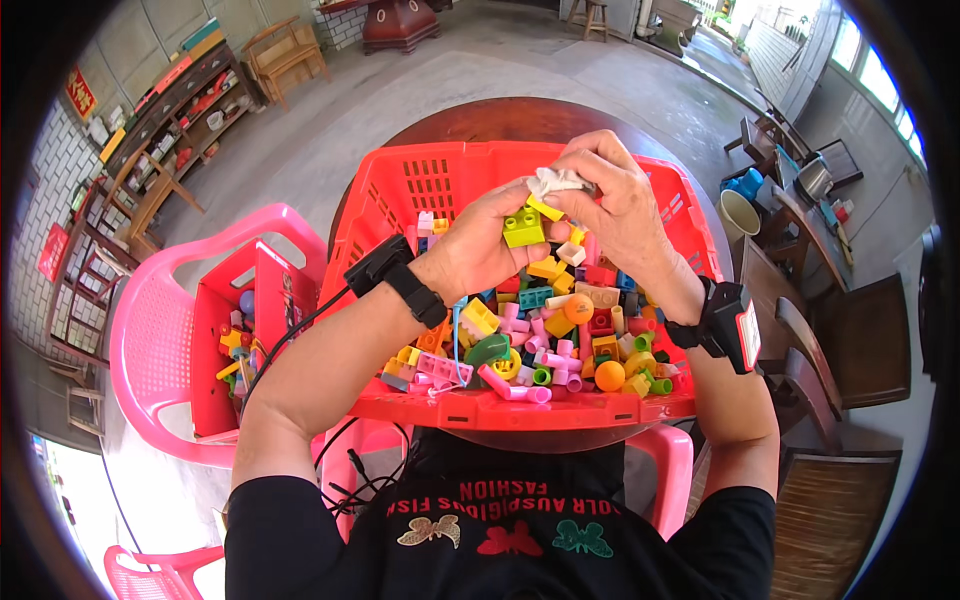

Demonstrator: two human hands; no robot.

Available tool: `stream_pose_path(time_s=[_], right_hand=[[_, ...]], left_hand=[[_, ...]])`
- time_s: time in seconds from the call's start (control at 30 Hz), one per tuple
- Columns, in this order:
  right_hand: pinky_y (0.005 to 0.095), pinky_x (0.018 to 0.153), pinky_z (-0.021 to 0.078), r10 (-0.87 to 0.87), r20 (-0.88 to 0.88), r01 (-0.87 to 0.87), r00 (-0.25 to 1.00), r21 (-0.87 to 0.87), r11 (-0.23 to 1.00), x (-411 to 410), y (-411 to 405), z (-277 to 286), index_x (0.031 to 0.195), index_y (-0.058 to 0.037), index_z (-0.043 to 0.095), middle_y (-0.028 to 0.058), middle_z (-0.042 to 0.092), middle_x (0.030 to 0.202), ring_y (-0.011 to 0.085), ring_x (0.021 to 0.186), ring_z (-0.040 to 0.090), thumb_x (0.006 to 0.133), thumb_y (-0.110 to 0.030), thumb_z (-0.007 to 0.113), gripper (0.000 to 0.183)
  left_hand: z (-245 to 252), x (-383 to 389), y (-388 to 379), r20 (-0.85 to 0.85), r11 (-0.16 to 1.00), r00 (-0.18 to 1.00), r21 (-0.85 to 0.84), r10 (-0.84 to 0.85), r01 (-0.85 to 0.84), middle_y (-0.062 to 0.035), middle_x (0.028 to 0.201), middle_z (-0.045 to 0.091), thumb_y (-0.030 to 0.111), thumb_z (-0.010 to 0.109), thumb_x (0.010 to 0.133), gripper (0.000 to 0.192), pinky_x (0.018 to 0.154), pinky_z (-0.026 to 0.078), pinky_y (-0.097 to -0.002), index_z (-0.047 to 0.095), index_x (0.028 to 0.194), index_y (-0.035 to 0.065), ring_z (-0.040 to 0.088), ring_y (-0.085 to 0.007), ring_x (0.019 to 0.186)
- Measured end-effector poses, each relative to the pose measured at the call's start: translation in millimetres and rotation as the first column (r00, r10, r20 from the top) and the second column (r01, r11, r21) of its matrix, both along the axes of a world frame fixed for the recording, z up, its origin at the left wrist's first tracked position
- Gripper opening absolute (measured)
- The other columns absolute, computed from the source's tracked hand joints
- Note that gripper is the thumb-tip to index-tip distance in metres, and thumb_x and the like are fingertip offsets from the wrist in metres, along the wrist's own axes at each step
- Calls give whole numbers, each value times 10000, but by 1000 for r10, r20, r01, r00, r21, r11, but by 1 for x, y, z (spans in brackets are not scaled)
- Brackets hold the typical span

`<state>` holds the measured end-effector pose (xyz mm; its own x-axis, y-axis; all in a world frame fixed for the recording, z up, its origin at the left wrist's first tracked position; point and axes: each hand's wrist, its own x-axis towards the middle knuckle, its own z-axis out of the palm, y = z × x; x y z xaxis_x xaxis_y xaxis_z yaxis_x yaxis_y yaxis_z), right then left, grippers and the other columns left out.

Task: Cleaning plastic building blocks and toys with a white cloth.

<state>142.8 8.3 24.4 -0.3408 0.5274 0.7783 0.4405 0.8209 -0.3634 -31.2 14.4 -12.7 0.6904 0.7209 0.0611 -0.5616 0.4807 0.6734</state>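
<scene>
My left hand (480, 236) holds a lime-green toy building block (523, 227) by its side, above the far part of a red plastic basket (517, 416). A yellow piece (545, 208) sits against the block's upper edge, and I cannot tell whether the two are joined. My right hand (615, 191) pinches a crumpled white tissue or cloth (555, 182) at that yellow piece. Beneath both hands the basket is heaped with toy pieces: pink pipe connectors (561, 364), a teal block (534, 298), orange balls (579, 308) and many yellow blocks.
The basket rests on a round brown wooden table (480, 124). To the left, a pink plastic chair (150, 330) carries a red box (217, 405) of toys. A black cable (281, 345) runs from the left wrist device. Wooden chairs (862, 341) stand at the right.
</scene>
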Motion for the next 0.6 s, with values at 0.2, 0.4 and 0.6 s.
stream_pose_path(time_s=[0.2, 0.4, 0.6], right_hand=[[280, 642, 440, -26, -192, -41, 981, -336, 941, 5, 4, -2, 889, -11, 576, 90, 541, 810, 215, 714, 573, 771, -83, 629, 148], [313, 649, 455, -124, -77, 105, 989, -218, 970, 0, -6, 8, 917, -15, 562, 121, 567, 825, 256, 753, 595, 778, -61, 600, 152], [335, 634, 463, -135, -18, 124, 991, -292, 948, -8, -12, 1, 912, -5, 565, 147, 577, 828, 277, 725, 602, 774, -56, 594, 149]], left_hand=[[10, 0, -4, -5, 996, 1000, 87, -17, 18, -78, 1015, 584, 277, 446, 945, 276, 731, 517, -320, 493, 1104, 57, 611, -191, 829], [12, 4, -9, -94, 982, 989, 161, 116, -100, -69, 976, 570, 246, 452, 947, 226, 658, 482, -269, 481, 1109, 92, 588, -169, 819], [9, 1, -5, -142, 954, 948, 142, 283, -264, -55, 950, 569, 228, 462, 943, 182, 641, 469, -270, 478, 1073, 101, 580, -158, 804]])
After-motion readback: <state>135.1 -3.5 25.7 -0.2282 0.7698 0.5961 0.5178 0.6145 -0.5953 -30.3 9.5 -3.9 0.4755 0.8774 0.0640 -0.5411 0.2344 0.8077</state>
